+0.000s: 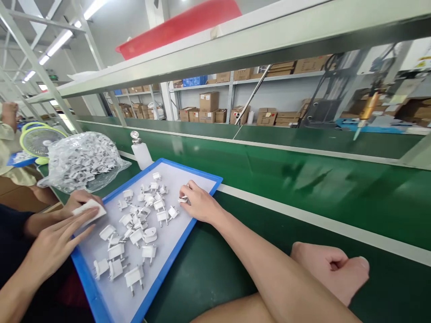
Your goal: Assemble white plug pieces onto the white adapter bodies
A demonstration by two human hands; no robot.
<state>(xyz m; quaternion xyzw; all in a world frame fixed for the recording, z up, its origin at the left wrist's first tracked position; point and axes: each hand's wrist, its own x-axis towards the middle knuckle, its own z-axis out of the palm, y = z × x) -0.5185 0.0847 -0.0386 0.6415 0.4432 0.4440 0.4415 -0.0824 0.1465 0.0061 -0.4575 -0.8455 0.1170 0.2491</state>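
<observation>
1 small white piece (182,199) pinched in right grip (198,202), over blue-rimmed tray (191,169). Loose white plugs (136,235) left of it. Left grip (326,271): curled fist, well right of tray.

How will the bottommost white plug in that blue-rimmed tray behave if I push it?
The white plug likely feels stiff, as it looks hard-shelled. Its boxy shape suggests sliding more than rolling, though its protruding prongs could snag.

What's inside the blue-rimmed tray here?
The tray holds many loose white two-pin plugs, lying at various angles. Where they overlap, the tray floor and parts of the lower plugs cannot be seen; a co-worker's hand covers part of its left edge.
</observation>
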